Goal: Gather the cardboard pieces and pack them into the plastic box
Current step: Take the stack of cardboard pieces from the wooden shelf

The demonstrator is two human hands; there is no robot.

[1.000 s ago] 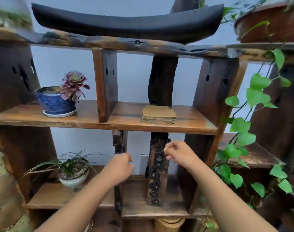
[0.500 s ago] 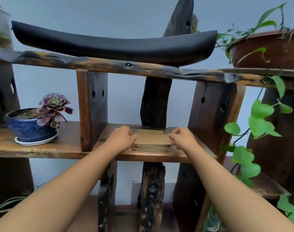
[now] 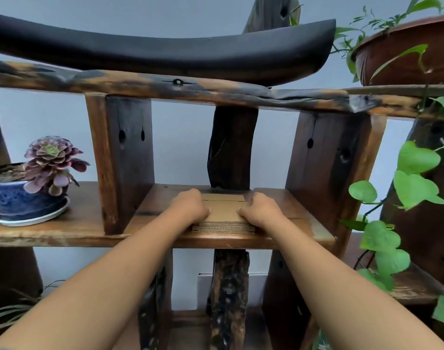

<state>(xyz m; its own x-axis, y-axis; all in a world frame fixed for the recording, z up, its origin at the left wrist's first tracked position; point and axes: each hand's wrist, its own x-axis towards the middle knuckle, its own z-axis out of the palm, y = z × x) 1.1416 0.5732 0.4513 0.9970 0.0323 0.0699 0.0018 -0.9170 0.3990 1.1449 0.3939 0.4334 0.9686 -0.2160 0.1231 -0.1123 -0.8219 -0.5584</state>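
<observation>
L hand & R hand each clamp a side of the cardboard stack, fingers curled. Stack sits flat on the middle wooden shelf w/ a blue succulent pot well off left.

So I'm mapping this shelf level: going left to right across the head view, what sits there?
Blue glazed pot with purple succulent → left hand → stack of brown cardboard pieces → right hand → green heart-shaped vine leaves.

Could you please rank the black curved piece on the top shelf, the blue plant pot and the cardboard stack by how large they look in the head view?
1. Black curved piece, by far the largest, spanning most of the frame.
2. Blue plant pot, though cut off at the left edge.
3. Cardboard stack, partly covered by both hands, so second and third are close.
</observation>
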